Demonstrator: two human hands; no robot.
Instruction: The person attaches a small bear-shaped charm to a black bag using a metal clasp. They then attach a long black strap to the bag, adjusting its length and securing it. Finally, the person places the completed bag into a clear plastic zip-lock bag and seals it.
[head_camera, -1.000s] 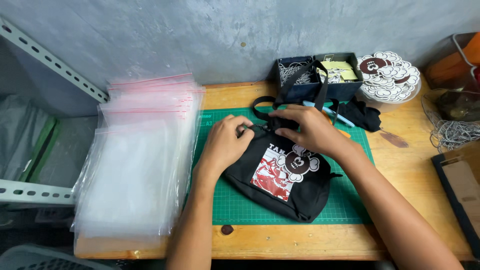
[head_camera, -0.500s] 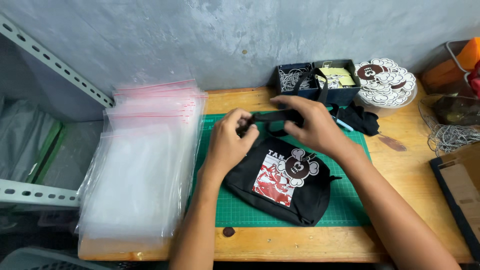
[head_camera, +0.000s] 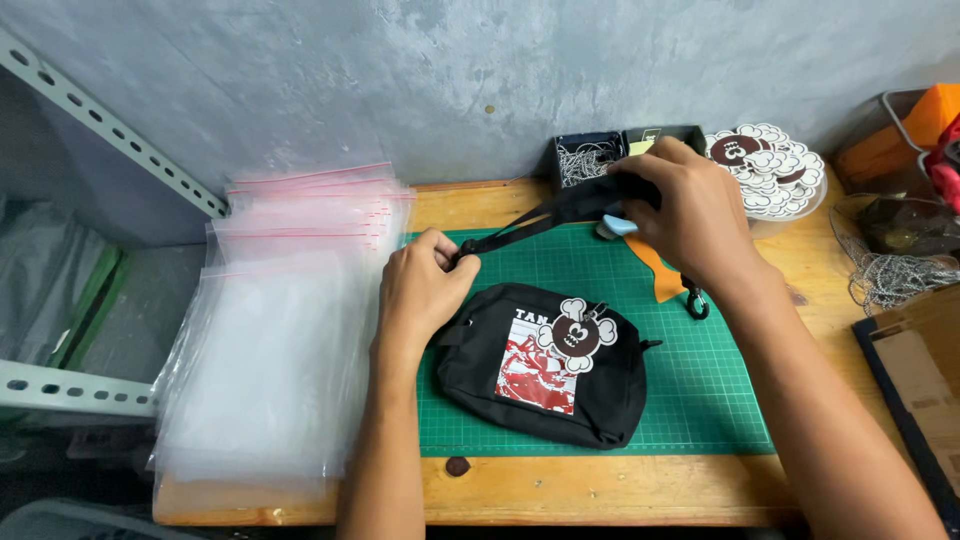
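A small black bag (head_camera: 545, 365) with a red-and-white print and a round cartoon patch lies on a green cutting mat (head_camera: 700, 390). Its black strap (head_camera: 530, 222) is stretched taut above the mat. My left hand (head_camera: 425, 285) pinches the strap's lower end by the bag's top left corner. Higher up, my right hand (head_camera: 685, 215) grips the folded far part of the strap near the back of the table. A black clip (head_camera: 697, 302) dangles below my right wrist.
A thick stack of clear zip bags (head_camera: 280, 330) with red strips covers the table's left side. At the back stand a dark box of metal chains (head_camera: 585, 160) and a pile of round cartoon stickers (head_camera: 770, 165). A cardboard piece (head_camera: 915, 360) and chains (head_camera: 890, 275) lie right.
Both hands have lifted off the bag and pulled the strap out; my right hand moved up and to the right, drawing the strap taut. The bag now lies uncovered.
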